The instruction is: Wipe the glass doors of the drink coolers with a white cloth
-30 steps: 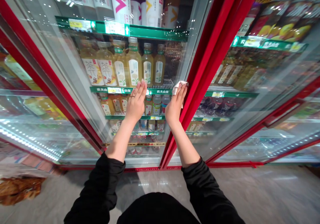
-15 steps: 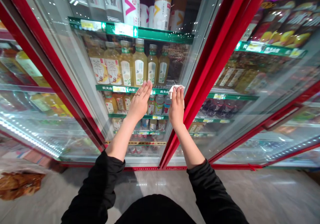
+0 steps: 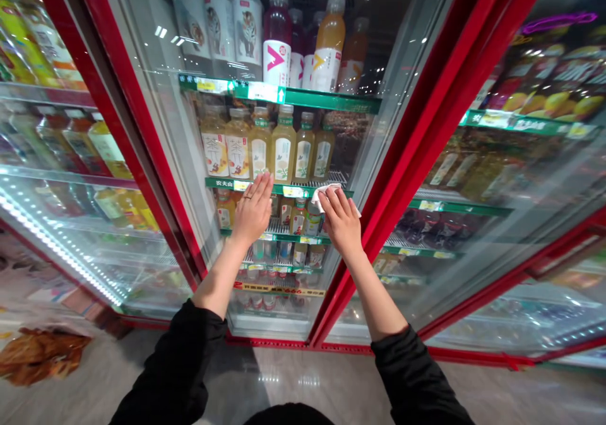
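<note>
Flat fingers of my right hand (image 3: pixel 343 221) press a white cloth (image 3: pixel 326 199) against the glass door (image 3: pixel 360 141), beside its red frame. The fingers are spread and tilted to the left, and the palm side is hidden. To the left, my left hand (image 3: pixel 254 209) lies open with straight fingers at the same glass, holding nothing; a ring shows on one finger. Behind the glass, near my fingertips, stand tea bottles (image 3: pixel 283 150) with pale yellow contents on a shelf with a green label strip (image 3: pixel 293 191).
Purple and orange drink bottles (image 3: pixel 277 40) stand on the shelf above. A red door frame (image 3: pixel 402 141) separates this door from another drinks cooler section (image 3: pixel 534 122). A brown crumpled bundle (image 3: pixel 42 355) lies at lower left on the grey floor (image 3: pixel 284 387).
The view has tilted upward, so the shelves appear lower. My right hand has turned to the left with the cloth, its fingers more spread. My left hand has shifted slightly left.
</note>
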Demonstrator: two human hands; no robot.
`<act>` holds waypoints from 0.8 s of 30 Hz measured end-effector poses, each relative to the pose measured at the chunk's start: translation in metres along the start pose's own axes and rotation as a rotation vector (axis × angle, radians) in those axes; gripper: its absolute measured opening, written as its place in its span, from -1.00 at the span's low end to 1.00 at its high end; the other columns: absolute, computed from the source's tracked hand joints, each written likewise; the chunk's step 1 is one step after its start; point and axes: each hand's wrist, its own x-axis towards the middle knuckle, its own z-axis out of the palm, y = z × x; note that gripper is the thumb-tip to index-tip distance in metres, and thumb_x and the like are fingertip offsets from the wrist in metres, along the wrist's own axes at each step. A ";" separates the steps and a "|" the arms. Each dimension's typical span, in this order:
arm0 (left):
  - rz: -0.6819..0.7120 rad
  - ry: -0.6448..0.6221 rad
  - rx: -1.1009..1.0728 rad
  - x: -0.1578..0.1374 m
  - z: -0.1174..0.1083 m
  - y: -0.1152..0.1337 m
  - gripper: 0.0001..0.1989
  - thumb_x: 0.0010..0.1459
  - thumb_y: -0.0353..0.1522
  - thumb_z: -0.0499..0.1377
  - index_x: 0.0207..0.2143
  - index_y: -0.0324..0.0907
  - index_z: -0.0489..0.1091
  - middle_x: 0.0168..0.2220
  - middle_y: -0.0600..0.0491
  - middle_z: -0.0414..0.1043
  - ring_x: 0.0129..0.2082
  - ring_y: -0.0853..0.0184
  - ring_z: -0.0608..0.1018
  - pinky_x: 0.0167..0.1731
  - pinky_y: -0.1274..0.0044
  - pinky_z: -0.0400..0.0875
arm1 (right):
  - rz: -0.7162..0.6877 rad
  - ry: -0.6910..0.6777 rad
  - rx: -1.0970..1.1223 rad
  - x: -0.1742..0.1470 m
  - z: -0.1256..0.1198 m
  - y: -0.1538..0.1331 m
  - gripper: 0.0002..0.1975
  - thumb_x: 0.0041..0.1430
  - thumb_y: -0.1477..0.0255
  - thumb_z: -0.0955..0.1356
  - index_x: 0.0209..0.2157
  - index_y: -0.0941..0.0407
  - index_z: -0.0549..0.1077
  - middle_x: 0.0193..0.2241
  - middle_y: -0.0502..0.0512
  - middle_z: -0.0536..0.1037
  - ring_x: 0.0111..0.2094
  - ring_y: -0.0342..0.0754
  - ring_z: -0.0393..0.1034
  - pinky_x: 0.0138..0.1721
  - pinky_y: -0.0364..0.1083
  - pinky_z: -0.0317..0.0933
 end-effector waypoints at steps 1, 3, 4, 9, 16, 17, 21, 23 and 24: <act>0.011 -0.005 0.017 -0.001 0.000 -0.007 -0.29 0.55 -0.42 -0.05 0.65 -0.07 -0.15 0.61 -0.03 0.03 0.62 0.20 0.12 0.60 0.21 0.09 | 0.015 0.021 -0.014 0.000 0.002 0.000 -0.43 0.57 0.47 0.19 0.50 -0.11 0.33 0.51 0.11 0.36 0.57 0.10 0.14 0.54 0.26 0.10; 0.035 -0.029 0.052 -0.001 0.003 -0.020 -0.31 0.56 -0.40 -0.05 0.65 -0.07 -0.12 0.59 -0.03 0.07 0.60 0.22 0.16 0.60 0.24 0.08 | 0.053 0.068 -0.027 0.006 0.008 -0.006 -0.43 0.57 0.44 0.20 0.50 -0.10 0.33 0.53 0.10 0.34 0.58 0.12 0.12 0.55 0.27 0.07; 0.041 -0.039 0.068 -0.001 0.005 -0.025 -0.31 0.56 -0.39 -0.04 0.65 -0.06 -0.12 0.59 -0.03 0.08 0.59 0.22 0.19 0.60 0.25 0.07 | 0.077 0.092 -0.028 0.011 0.013 -0.011 -0.43 0.57 0.41 0.20 0.52 -0.09 0.31 0.54 0.10 0.31 0.60 0.14 0.08 0.56 0.28 0.04; 0.071 -0.010 0.140 -0.003 0.022 -0.037 -0.25 0.56 -0.37 -0.01 0.66 0.00 -0.25 0.57 -0.02 0.10 0.56 0.23 0.27 0.60 0.30 0.01 | 0.178 0.209 -0.007 0.035 0.035 -0.033 -0.39 0.58 0.25 0.18 0.57 -0.07 0.19 0.59 0.12 0.21 0.64 0.23 -0.07 0.58 0.37 -0.07; 0.091 0.013 0.141 -0.005 0.029 -0.037 -0.22 0.57 -0.38 -0.03 0.65 0.03 -0.37 0.58 0.02 0.11 0.55 0.24 0.28 0.59 0.31 -0.02 | 0.079 0.222 -0.031 0.026 0.040 -0.013 -0.43 0.58 0.23 0.20 0.53 -0.16 0.29 0.52 0.06 0.36 0.60 0.22 0.06 0.60 0.33 -0.08; 0.094 0.014 0.146 -0.004 0.029 -0.037 -0.21 0.57 -0.38 -0.03 0.65 0.02 -0.38 0.58 0.01 0.10 0.56 0.25 0.28 0.60 0.32 -0.03 | 0.099 0.247 -0.031 0.028 0.040 -0.015 -0.42 0.59 0.22 0.19 0.55 -0.14 0.25 0.53 0.08 0.35 0.61 0.22 0.04 0.60 0.35 -0.09; 0.116 0.007 0.170 -0.004 0.027 -0.034 -0.20 0.57 -0.37 -0.03 0.65 -0.03 -0.43 0.59 -0.01 0.06 0.57 0.26 0.26 0.60 0.33 -0.05 | 0.193 0.346 0.015 0.055 0.040 -0.048 -0.36 0.61 0.19 0.14 0.61 -0.09 0.05 0.59 0.09 0.22 0.65 0.22 -0.12 0.61 0.43 -0.18; 0.121 0.001 0.170 -0.003 0.024 -0.032 -0.19 0.57 -0.37 -0.02 0.65 -0.04 -0.45 0.59 -0.01 0.05 0.57 0.26 0.25 0.59 0.34 -0.03 | 0.161 0.313 0.045 0.068 0.041 -0.069 -0.36 0.62 0.18 0.14 0.62 -0.12 0.01 0.60 0.03 0.19 0.65 0.21 -0.14 0.62 0.42 -0.21; 0.121 -0.008 0.164 -0.003 0.022 -0.031 -0.18 0.57 -0.37 -0.01 0.65 -0.05 -0.45 0.60 -0.02 0.04 0.57 0.25 0.24 0.59 0.33 -0.02 | 0.130 0.278 0.056 0.073 0.042 -0.077 -0.37 0.62 0.19 0.14 0.61 -0.15 0.02 0.60 0.00 0.19 0.65 0.20 -0.13 0.62 0.40 -0.21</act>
